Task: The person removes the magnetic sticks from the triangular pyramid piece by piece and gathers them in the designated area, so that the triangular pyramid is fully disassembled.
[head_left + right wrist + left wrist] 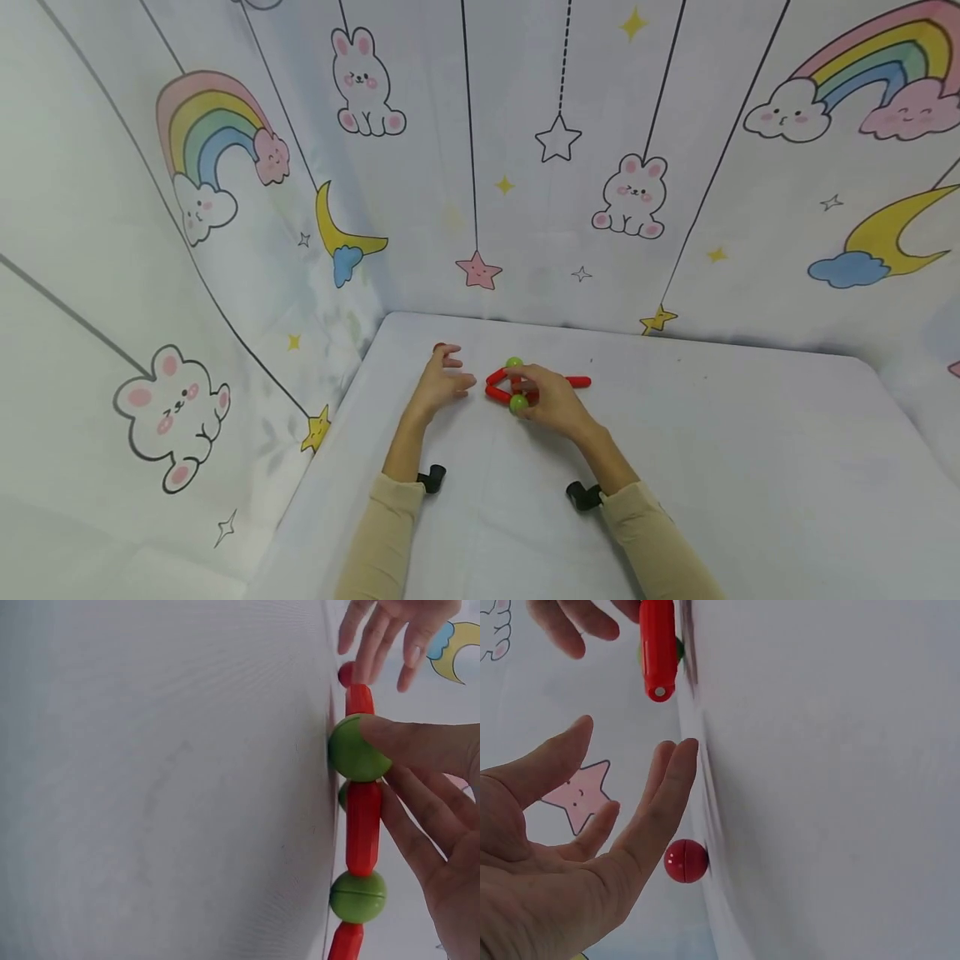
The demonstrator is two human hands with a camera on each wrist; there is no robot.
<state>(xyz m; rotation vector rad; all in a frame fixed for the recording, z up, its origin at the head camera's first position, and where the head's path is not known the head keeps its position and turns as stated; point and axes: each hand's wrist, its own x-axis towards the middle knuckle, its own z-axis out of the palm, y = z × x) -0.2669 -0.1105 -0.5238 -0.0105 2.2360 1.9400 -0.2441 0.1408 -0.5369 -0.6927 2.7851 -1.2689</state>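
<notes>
A toy build of red magnetic rods [498,395] and green balls [519,404] lies on the white table. My right hand [555,402] holds it, thumb on one green ball [349,750] and the other fingers reaching round the far side. One end of a red rod [658,656] faces my left hand [438,387] in the left wrist view, showing a small silvery disc. That left hand hovers left of the build, fingers spread and holding nothing. Just beyond its fingertips is a red ball [685,861], mostly hidden behind them in the head view.
The white tabletop [750,450] stretches off to the right. Behind it and on the left hang white cloths [427,167] printed with rabbits, stars and rainbows. A small black camera [583,496] sits at the right wrist, another [432,478] at the left.
</notes>
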